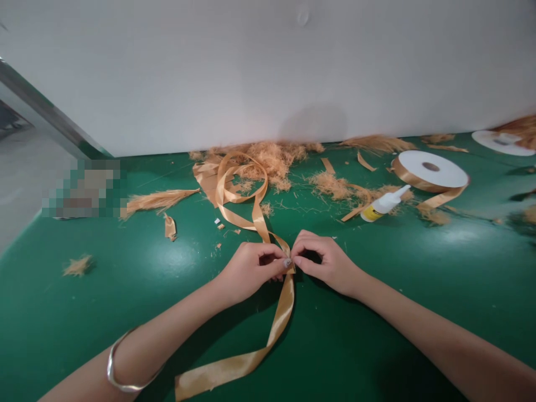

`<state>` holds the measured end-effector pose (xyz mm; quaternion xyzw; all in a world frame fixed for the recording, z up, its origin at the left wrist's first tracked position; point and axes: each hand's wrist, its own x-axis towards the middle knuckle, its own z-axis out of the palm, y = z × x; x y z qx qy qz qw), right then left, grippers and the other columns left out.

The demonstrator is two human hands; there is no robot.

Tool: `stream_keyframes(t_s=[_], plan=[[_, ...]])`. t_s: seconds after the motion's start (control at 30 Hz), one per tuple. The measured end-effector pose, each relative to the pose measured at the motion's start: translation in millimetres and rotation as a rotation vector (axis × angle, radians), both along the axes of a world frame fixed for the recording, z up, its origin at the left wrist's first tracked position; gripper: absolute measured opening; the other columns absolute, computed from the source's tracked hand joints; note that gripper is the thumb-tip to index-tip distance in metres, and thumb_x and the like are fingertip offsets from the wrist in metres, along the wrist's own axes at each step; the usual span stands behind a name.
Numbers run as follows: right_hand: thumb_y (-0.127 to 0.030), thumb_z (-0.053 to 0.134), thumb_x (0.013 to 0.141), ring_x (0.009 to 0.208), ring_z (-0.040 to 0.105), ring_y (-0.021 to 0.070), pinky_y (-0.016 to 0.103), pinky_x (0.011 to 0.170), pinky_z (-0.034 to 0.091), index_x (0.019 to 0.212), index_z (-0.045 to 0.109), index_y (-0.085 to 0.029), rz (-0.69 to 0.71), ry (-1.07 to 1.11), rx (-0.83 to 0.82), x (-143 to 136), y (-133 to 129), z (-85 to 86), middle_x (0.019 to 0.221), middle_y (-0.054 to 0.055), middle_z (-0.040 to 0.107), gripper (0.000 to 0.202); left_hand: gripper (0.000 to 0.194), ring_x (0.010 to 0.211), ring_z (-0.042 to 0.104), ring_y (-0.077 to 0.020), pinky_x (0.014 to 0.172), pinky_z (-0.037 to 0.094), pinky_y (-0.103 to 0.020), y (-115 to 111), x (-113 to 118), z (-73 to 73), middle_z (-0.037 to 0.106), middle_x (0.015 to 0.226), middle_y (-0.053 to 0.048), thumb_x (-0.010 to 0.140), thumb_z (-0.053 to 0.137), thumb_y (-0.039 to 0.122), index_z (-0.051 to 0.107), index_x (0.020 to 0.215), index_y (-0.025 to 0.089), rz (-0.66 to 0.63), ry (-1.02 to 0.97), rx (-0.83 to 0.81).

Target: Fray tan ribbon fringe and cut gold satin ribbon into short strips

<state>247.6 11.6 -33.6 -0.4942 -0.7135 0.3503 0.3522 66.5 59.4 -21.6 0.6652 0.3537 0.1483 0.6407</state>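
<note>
A long gold satin ribbon [283, 310] runs from a loose coil lying on the table, through my fingers, to a cut end near the bottom edge. My left hand [259, 267] pinches the ribbon between thumb and fingers, close to a small folded piece. Right beside it, my right hand [324, 258] has thumb and forefinger pressed together at the same spot on the ribbon. The fingertips of both hands nearly meet, and they hide part of the fold.
A green table [377, 346] meets a pale wall [188, 72]. Frayed golden threads [272, 159] lie along the back. A glue bottle [381, 205] rests near a ribbon roll [431, 170] on the right. A fibre bundle [161, 200] and ribbon scraps lie left.
</note>
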Motion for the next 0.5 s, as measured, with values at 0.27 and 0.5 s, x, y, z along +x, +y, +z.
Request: stream_keyframes(t_s=[0.27, 0.5], plan=[[-0.016, 0.052, 0.077, 0.067, 0.046, 0.0133, 0.026, 0.060, 0.036, 0.065, 0.056, -0.019, -0.008, 0.013, -0.014, 0.2, 0.2, 0.5, 0.065, 0.000, 0.052, 0.013, 0.016, 0.057, 0.054, -0.0087, 0.058, 0.044, -0.021, -0.4, -0.4, 1.5, 0.058, 0.059, 0.001, 0.078, 0.059, 0.027, 0.065, 0.072, 0.013, -0.007, 0.018, 0.001], [-0.015, 0.051, 0.075, 0.067, 0.046, 0.0134, 0.027, 0.062, 0.036, 0.064, 0.055, -0.019, 0.004, 0.027, -0.024, 1.2, -0.3, 1.0, 0.064, 0.000, 0.052, 0.013, 0.016, 0.057, 0.054, -0.0085, 0.058, 0.045, -0.021, 0.0, 0.3, 0.7, 0.058, 0.059, 0.001, 0.078, 0.060, 0.026, 0.065, 0.072, 0.013, -0.008, 0.005, -0.002]])
